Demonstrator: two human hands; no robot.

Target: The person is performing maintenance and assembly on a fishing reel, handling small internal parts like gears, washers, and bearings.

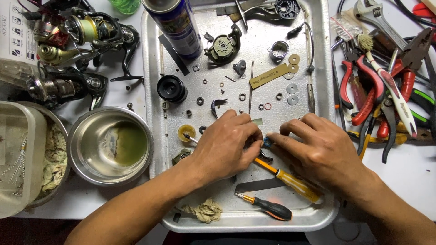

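Observation:
Both my hands meet over the front middle of a metal tray (318, 54). My left hand (225, 147) and my right hand (318, 147) pinch a small bluish round part (268, 143) between their fingertips. A thin stick with a white tip (190, 138) pokes out from under my left hand. Just below the hands lies a yellow-handled screwdriver (293, 181), and nearer the front edge a black and orange screwdriver (268, 208). Washers, rings and small reel parts (290, 86) are scattered over the tray beyond the hands.
A steel bowl (111, 145) with greenish liquid stands left of the tray. Fishing reels (68, 54) lie at the back left, a plastic tub (20, 154) at far left. A blue spray can (177, 25) stands on the tray. Pliers and wrenches (381, 77) pile up at right.

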